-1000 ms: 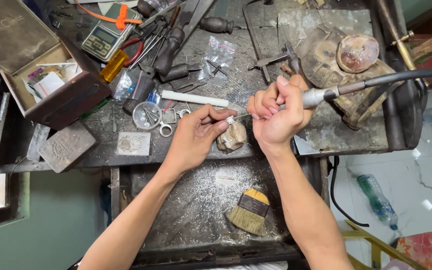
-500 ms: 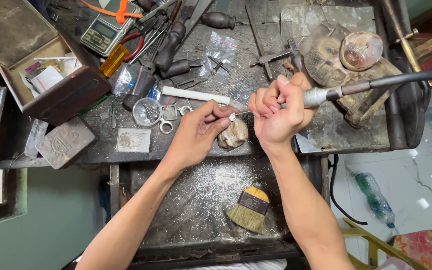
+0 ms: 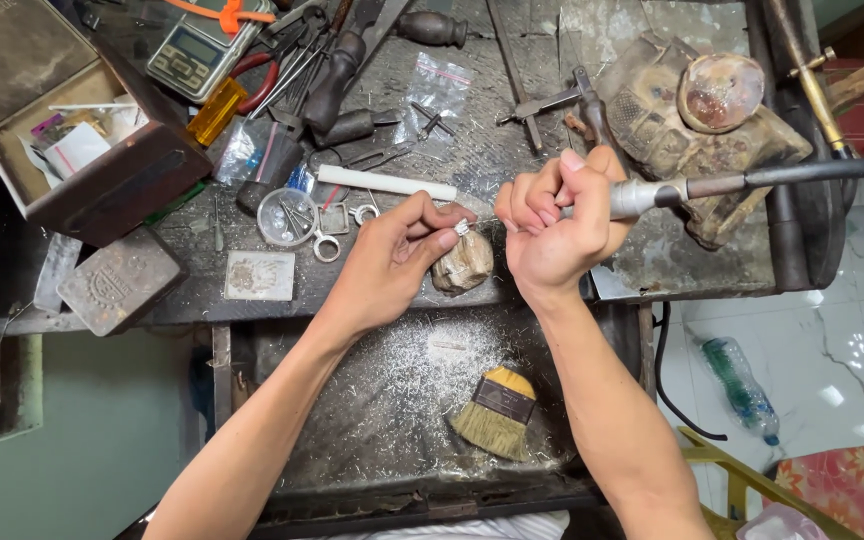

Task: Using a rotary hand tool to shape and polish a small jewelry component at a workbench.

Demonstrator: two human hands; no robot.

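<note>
Small pale metal workpiece [image 3: 462, 227], ring-sized, pinched at the fingertips of the left hand [image 3: 392, 262]; sits just above the worn wooden bench peg [image 3: 463, 264], near bench centre. Kind of piece too small to tell exactly.

Judged handling: very light, stiff, probably slick when polished and easy to flick away under a spinning bit. Best held as now, thumb and forefinger closed tight on its sides, braced against the peg.

Right hand [image 3: 552, 225]: fist closed around the silver rotary handpiece [image 3: 642, 196], tip pointing toward 9 o'clock at the workpiece; black flexible shaft [image 3: 822, 172] leaves toward 3 o'clock.

Surface: dark, scarred metal-topped workbench [image 3: 512, 140], cluttered. At 9 o'clock of the left hand, 1 round clear dish [image 3: 286, 216] of small bits; at 11 o'clock, a white rod [image 3: 387, 184] and pliers. Open brown box [image 3: 102, 170] at far 10 o'clock.

Below, at 6 o'clock, a catch tray [image 3: 352, 400] dusted with silvery filings, holding 1 flat bristle brush [image 3: 492, 412].

Room: pale tiled floor at 4 o'clock with a plastic bottle [image 3: 740, 385].
</note>
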